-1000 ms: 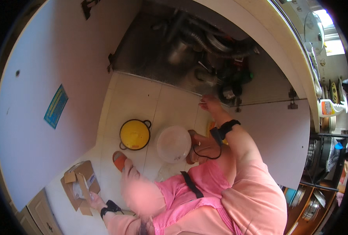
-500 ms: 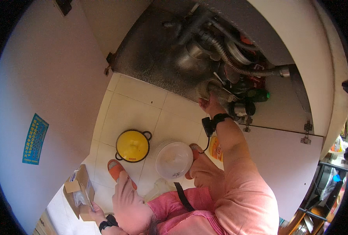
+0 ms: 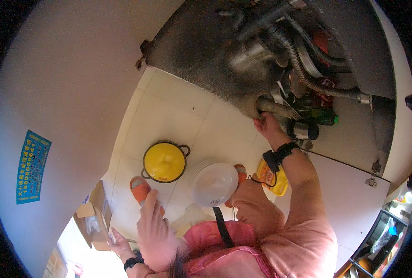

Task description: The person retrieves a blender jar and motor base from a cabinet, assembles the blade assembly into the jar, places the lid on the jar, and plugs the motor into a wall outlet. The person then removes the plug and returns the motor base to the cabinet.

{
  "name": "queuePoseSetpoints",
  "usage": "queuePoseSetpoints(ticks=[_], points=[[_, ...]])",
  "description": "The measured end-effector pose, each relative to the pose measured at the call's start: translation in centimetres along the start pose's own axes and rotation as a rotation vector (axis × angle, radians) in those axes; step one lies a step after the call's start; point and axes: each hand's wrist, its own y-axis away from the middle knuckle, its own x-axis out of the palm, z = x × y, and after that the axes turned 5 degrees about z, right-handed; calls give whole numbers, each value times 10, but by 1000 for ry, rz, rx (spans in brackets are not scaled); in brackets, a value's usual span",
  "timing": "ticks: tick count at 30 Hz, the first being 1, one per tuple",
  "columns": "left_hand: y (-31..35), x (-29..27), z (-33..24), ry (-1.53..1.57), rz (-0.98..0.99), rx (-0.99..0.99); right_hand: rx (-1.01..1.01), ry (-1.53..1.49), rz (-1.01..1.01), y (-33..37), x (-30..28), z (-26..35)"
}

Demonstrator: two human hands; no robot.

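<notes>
My right hand (image 3: 267,126) reaches to the front edge of the open low cabinet, its fingers closed on a grey-brown rag-like thing (image 3: 248,105). A rolled grey piece (image 3: 280,110) lies right behind it. Near my fingers are a dark cylindrical container (image 3: 303,129) and a green bottle (image 3: 324,116) on its side. At the lower left, my left hand (image 3: 121,246) is closed at the edge of an open cardboard box (image 3: 94,234), seemingly on its flap; glare blurs the fingertips.
A yellow lidded pot (image 3: 165,161) stands on the tiles, left of stacked white bowls (image 3: 210,189). A yellow jug (image 3: 276,181) is by my right leg. Open doors (image 3: 76,92) flank the cabinet. Ribbed hoses (image 3: 298,65) and a metal pot (image 3: 252,55) sit inside.
The view has shifted, so the cabinet interior appears farther right and larger. My right hand stays at the rag-like thing, my left hand at the box.
</notes>
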Motion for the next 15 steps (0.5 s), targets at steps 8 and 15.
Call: queuePoseSetpoints(ticks=[8, 15], points=[[3, -20, 11, -289, 210, -488, -16, 597, 137, 40, 72, -54], [-2, -32, 35, -594, 319, -678, 107, 822, 304, 7, 158, -110]])
